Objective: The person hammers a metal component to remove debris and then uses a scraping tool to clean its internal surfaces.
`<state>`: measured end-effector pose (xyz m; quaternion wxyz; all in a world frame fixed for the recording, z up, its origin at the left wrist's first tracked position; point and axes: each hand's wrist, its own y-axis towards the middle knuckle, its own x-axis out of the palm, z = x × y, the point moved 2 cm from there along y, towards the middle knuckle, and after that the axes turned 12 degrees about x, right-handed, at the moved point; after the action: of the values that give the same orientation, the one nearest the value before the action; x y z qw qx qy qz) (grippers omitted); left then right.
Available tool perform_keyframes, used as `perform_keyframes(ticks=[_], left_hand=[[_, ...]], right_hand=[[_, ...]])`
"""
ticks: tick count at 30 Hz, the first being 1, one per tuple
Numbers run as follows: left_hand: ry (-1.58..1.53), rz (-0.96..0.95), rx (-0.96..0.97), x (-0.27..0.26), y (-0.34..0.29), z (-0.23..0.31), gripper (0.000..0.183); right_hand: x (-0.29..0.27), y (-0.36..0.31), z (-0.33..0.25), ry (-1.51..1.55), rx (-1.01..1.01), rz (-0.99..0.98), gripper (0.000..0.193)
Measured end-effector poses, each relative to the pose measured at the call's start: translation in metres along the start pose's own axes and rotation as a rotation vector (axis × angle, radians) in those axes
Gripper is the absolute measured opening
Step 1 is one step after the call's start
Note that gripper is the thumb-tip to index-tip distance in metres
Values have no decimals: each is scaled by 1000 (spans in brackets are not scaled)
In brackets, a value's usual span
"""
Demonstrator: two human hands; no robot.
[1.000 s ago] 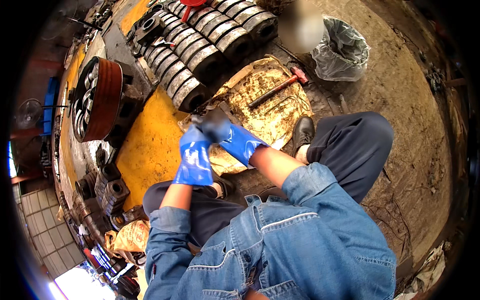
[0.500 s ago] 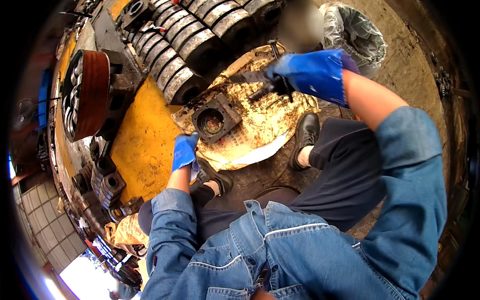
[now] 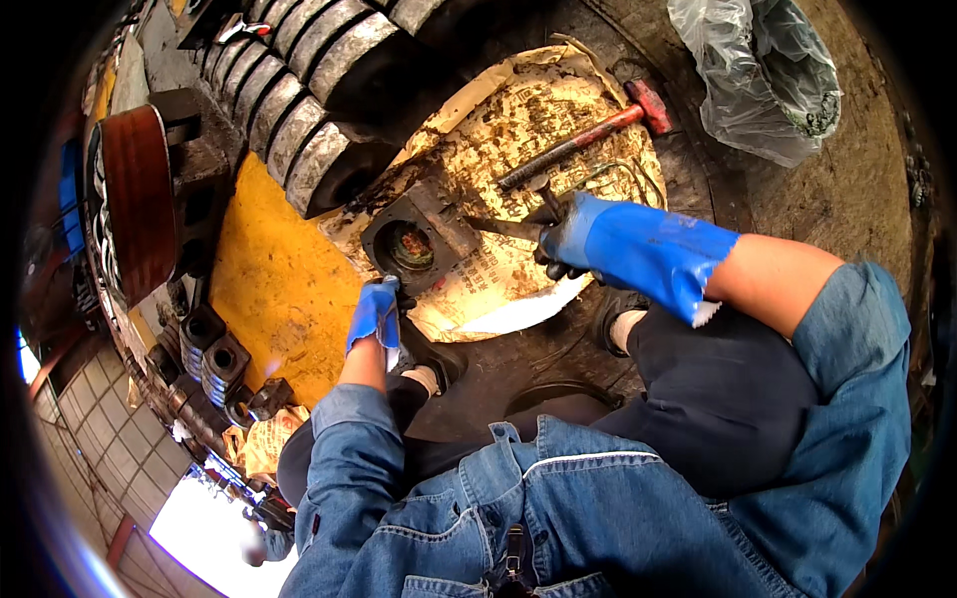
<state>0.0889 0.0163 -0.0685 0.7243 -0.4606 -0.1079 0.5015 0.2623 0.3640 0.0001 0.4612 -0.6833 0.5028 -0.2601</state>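
My right hand [image 3: 588, 237], in a blue glove with blackened fingers, is closed around a flat dark metal blade [image 3: 498, 227]. The blade points left toward a square metal block [image 3: 439, 221], and its tip is close to the block's right side. The block has a round bore with crusty, rust-coloured matter inside. At the block's near corner, my gloved left hand [image 3: 375, 307] has its fingers closed on the edge; the fingertips are partly hidden. Beyond my right hand lies a hammer [image 3: 578, 145] with a red head and a dark handle.
Under the block lies a dirty, torn paper sheet [image 3: 518, 100]. Rows of thick metal castings [image 3: 324, 159] stand at the far left, beside a yellow floor patch [image 3: 269, 289]. A bin with a clear plastic liner [image 3: 763, 85] is at the far right. My shoes flank the sheet's near edge.
My right hand has come nearer and lower with the blade, leaving the hammer in plain sight. The view has shifted. My left hand stays by the block's near corner.
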Motion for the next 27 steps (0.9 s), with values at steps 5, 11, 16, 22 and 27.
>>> perform_keyframes(ticks=[5, 11, 16, 22, 27], left_hand=[[15, 0, -29, -3, 8, -2, 20], [73, 7, -22, 0, 4, 4, 22], [97, -29, -18, -1, 2, 8, 20], [230, -52, -26, -13, 19, -3, 21], [103, 14, -27, -4, 9, -3, 30]], right_hand=[[21, 2, 6, -142, -169, -77, 25], [40, 8, 7, -125, -178, -123, 24], [50, 29, 7, -109, -176, -132, 23], [37, 39, -7, -51, -107, -135, 23], [10, 45, -24, -182, 1, -80, 31]])
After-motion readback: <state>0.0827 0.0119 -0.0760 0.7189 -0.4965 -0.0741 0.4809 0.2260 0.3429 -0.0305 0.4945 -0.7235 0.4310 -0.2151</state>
